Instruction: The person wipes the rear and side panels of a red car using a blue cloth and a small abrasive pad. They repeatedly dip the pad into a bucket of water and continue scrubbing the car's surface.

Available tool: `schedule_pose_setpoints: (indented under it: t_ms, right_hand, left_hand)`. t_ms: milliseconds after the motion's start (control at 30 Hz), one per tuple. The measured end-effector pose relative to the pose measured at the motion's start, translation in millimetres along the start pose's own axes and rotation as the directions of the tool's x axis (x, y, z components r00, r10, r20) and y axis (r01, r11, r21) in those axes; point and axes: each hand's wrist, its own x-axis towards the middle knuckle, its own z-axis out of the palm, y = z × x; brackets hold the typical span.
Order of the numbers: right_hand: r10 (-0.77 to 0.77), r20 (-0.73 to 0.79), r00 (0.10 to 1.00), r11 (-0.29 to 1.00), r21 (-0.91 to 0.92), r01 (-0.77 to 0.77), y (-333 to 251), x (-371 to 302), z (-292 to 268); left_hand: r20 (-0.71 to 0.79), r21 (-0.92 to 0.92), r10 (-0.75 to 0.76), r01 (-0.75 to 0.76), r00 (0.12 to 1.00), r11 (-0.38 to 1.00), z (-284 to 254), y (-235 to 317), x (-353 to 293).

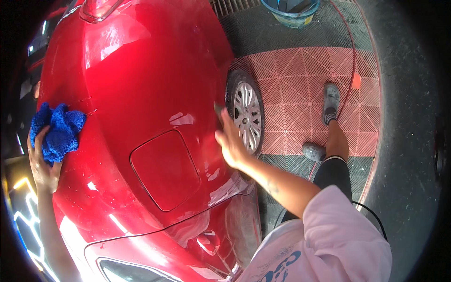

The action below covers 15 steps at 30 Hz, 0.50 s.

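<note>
At the far left, my left hand (41,162) is closed on a fluffy blue cloth (58,134), which lies against the curved edge of a shiny red car body (145,84). My right hand (231,144) is against the car's flank above the rear wheel (246,115), its fingers pointing away from me and the thumb apart. A small dark green piece (217,109) shows at those fingertips; its kind is hard to make out, and the palm side is hidden. Between my hands sits the closed fuel flap (164,169).
A red door handle (208,242) and a window (127,270) are nearest me. To the right lies red and grey grid flooring (291,103), crossed by a thin red hose (351,56). A blue tub (292,19) stands beyond. My shoes (330,101) are on the grid.
</note>
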Motion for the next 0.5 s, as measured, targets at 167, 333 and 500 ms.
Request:
schedule_pose_setpoints:
  t_ms: [167,333,500]
  right_hand:
    - [0.020,0.123,0.992,1.000,-0.010,-0.019,-9.7,-51.4,1.8]
    - [0.049,-0.072,0.996,0.963,0.268,-0.028,2.6,54.0,-6.4]
    - [0.053,0.029,0.998,0.984,0.169,-0.057,2.2,-8.4,2.7]
  left_hand:
    - [0.001,0.013,-0.018,0.018,1.000,1.000,-5.2,8.1,-7.3]
    - [-0.005,0.040,-0.030,0.030,1.000,0.999,-1.0,3.6,-0.1]
    - [0.034,0.018,-0.037,0.036,0.999,0.999,-2.7,1.9,-10.7]
